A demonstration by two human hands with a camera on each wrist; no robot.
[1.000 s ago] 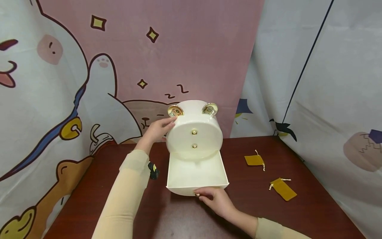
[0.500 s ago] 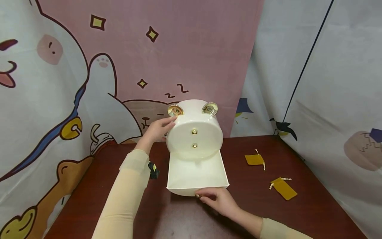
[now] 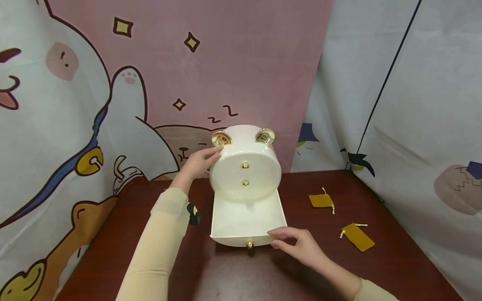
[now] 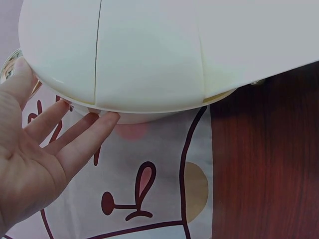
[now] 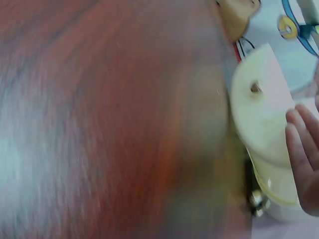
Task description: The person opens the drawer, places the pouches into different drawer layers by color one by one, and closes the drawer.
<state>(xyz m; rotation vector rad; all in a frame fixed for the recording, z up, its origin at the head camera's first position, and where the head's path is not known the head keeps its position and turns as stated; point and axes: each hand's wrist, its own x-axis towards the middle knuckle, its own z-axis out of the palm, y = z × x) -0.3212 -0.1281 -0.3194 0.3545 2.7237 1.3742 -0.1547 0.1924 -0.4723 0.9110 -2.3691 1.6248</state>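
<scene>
Cartoon-print cloth backdrop, pink panel behind, grey-white panel to the right; dark red wood bench (image 3: 395, 267) in front of it.

Cream round box (image 3: 245, 167) with two gold ear-like fittings on top stands at the far middle of the bench. Two small gold knobs on its face. Bottom drawer (image 3: 246, 219) is pulled out toward the near side, inside looks bare as far as visible; gold knob (image 3: 249, 244) on its front.

Left hand (image 3: 198, 163): fingers straight and relaxed, laid flat against the box's left side, gripping nothing, just steadying it. Left wrist view confirms: fingers (image 4: 82, 134) spread along the lower curve.

Right hand (image 3: 301, 247): at the drawer's near right corner, fingers loosely extended, tips touching or just beside the front edge, right of the knob. Not holding anything. Right wrist view is blurred, no help.

Two mustard drawstring pouches (image 3: 321, 201) (image 3: 357, 237) lie on the bench to the right, well apart from the box. Small dark object (image 3: 193, 215) just left of the drawer, can't identify it.

Status, my read: drawer opened = done. Nothing in it yet, pouches untouched.
</scene>
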